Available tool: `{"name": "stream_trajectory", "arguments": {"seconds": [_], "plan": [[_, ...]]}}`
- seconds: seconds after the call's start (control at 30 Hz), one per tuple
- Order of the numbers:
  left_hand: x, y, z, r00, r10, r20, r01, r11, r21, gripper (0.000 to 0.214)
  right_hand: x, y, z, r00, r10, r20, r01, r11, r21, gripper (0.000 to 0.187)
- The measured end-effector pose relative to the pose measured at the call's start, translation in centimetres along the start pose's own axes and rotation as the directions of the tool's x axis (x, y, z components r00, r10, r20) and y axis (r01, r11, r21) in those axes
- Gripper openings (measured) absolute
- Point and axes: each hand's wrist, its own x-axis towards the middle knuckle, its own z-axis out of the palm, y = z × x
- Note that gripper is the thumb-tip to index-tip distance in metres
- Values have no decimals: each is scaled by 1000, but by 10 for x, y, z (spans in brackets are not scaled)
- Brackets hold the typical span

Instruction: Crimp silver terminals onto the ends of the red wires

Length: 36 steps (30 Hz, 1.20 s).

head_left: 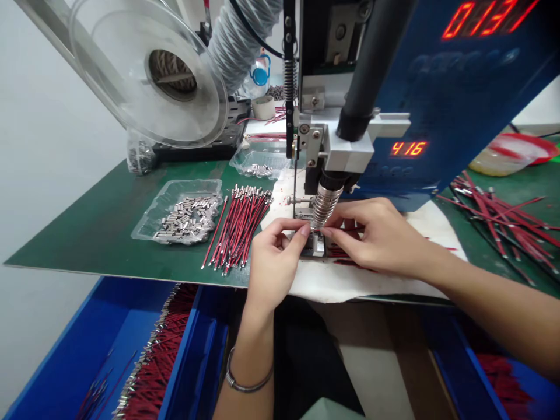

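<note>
At the small metal fixture (318,246) under the machine's spring-wrapped tip (326,204), both my hands meet with fingertips close together. My left hand (277,254) pinches thumb against index finger on the fixture's left side; whatever it holds is too small and hidden to name. From the right, my right hand (378,236) pinches a thin wire, dark where it shows beneath the fingers. Left of my left hand lies a bundle of red and black wires (240,227) with silvery metal ends. A clear plastic tray (144,224) beside it holds small silver metal parts (188,219).
A blue machine housing (437,99) with red lit digits stands behind my right hand. A clear spool (109,76) and a grey flexible duct (245,41) hang at upper left. More red wires (503,219) lie at right. Blue bins (131,315) sit below the green table's edge.
</note>
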Motion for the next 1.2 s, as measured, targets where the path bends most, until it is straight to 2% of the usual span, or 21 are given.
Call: {"name": "stream_trajectory", "arguments": {"seconds": [1.2], "plan": [[-2,-3,3,1000,23,4,-22,999,-49,15,-3,3,0,1000,-11,-6,11,1000,24,16]]}}
